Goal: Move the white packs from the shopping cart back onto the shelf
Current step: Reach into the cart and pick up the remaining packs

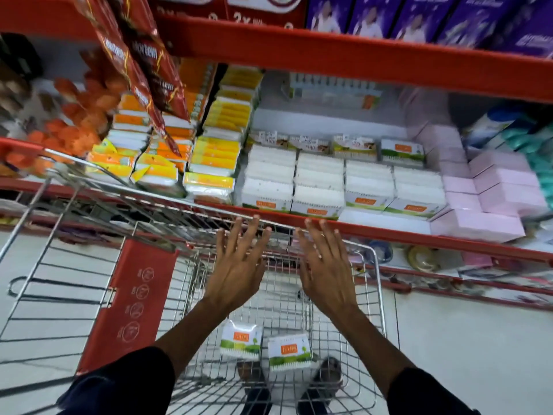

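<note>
The shelf (pixel 374 232) already held rows of white packs. Your cart (pixel 371 265) was parked against it, keeping reaches short. Your left hand (pixel 236 274) and right hand (pixel 326 271) hovered empty, fingers spread. Two white packs (pixel 241 339) lay below in the cart.

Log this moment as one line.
left hand: open, empty | right hand: open, empty | white packs: two in cart | shelf: stocked

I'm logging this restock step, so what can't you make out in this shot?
Head view only:
- Pack and pack print: too small to read.
- Cart floor near the camera: cut off by the bottom edge and sleeves, so the pack count is uncertain.
- Lower shelf: blurred, shadowed.
</note>
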The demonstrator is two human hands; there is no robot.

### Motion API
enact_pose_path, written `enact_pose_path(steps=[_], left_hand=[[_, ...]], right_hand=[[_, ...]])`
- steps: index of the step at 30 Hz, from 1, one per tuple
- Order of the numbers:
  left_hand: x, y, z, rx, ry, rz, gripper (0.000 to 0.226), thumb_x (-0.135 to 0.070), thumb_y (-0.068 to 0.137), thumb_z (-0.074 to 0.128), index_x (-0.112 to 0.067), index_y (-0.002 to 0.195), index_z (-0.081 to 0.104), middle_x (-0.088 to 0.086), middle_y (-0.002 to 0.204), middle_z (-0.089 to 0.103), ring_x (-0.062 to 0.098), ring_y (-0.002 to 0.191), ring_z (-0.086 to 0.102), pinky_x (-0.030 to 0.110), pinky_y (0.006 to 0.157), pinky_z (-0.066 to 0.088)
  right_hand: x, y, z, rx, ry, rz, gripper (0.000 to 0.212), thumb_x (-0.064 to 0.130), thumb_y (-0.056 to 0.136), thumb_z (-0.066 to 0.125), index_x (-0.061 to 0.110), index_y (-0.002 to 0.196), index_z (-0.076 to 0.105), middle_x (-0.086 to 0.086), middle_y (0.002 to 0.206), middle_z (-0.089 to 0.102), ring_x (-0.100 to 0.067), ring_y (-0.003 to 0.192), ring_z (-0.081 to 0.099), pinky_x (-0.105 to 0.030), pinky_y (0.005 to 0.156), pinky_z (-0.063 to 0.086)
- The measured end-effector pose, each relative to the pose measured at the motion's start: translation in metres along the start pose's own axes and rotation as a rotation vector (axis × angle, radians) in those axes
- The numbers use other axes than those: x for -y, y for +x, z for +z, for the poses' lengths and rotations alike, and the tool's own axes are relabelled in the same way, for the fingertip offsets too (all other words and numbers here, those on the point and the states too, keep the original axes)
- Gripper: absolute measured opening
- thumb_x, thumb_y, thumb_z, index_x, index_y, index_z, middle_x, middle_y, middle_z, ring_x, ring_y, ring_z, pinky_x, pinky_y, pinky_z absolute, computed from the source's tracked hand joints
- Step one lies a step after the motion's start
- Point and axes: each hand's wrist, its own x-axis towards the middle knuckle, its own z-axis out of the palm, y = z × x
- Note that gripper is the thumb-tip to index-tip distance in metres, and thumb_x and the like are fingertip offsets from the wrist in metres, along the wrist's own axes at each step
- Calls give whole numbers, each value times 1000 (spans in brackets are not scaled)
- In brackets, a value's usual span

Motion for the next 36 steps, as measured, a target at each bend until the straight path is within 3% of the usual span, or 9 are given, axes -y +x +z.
enact_pose_path(steps=[7, 11, 15, 18, 20, 22, 26, 30, 36], left_hand=[[22, -84, 88, 437, -53, -83, 71, -25, 94, 54, -19, 153, 13, 10, 163, 6, 35, 149, 8, 62, 118, 17], [27, -105, 127, 706, -6, -126, 65, -18, 99, 46, -16, 153, 11, 9, 164, 4, 33, 149, 6, 54, 120, 13], [38, -113, 165, 837, -20, -104, 61, -2, 91, 47, -10, 148, 26, 15, 157, 30, 36, 142, 28, 52, 115, 27], [48, -117, 190, 757, -145, -102, 59, 11, 71, 60, -2, 129, 54, 23, 123, 62, 40, 111, 60, 46, 97, 49], [47, -114, 186, 729, -217, -137, 52, 14, 68, 62, -1, 118, 61, 24, 109, 66, 41, 99, 65, 43, 83, 55], [45, -110, 178, 695, -221, -140, 42, 8, 77, 58, -3, 118, 61, 21, 114, 63, 38, 106, 60, 42, 88, 50], [46, -113, 165, 662, -303, -162, 36, 14, 69, 60, -3, 100, 69, 20, 104, 67, 38, 102, 62, 39, 88, 46], [35, -102, 121, 596, -269, -135, 38, 7, 79, 58, -11, 110, 69, 12, 115, 66, 31, 111, 59, 41, 96, 50], [7, -69, 42, 362, -141, -99, 46, 10, 79, 59, -19, 113, 69, 3, 112, 67, 22, 103, 64, 36, 83, 58]], right_hand=[[-8, -81, 99, 445, 58, -24, 60, 10, 84, 69, 7, 139, 46, -15, 144, 49, -36, 135, 42, -52, 112, 32], [-12, -96, 137, 746, -15, -22, 52, 9, 92, 56, 5, 141, 40, -17, 146, 44, -35, 135, 38, -42, 115, 27], [-12, -105, 167, 887, -55, -37, 42, 3, 89, 56, 4, 130, 49, -17, 133, 52, -35, 122, 45, -43, 102, 40], [-9, -107, 178, 887, -64, -23, 37, -3, 84, 55, 4, 120, 57, -17, 120, 58, -36, 114, 50, -42, 91, 47], [-8, -107, 181, 872, -57, -12, 34, -6, 83, 54, 3, 116, 59, -18, 117, 59, -36, 112, 51, -42, 88, 47], [-9, -106, 179, 858, -27, 8, 32, -4, 83, 56, 3, 115, 58, -18, 118, 58, -35, 113, 50, -41, 89, 45], [-12, -108, 163, 837, 101, 81, 26, 1, 82, 62, 4, 107, 61, -18, 114, 61, -34, 110, 54, -39, 89, 44], [-8, -107, 128, 678, 213, 160, 24, -7, 67, 67, 3, 89, 67, -20, 92, 68, -38, 90, 63, -41, 77, 50], [5, -71, 52, 431, 80, 174, 35, -8, 66, 70, 13, 94, 68, -8, 97, 70, -30, 93, 63, -36, 76, 54]])
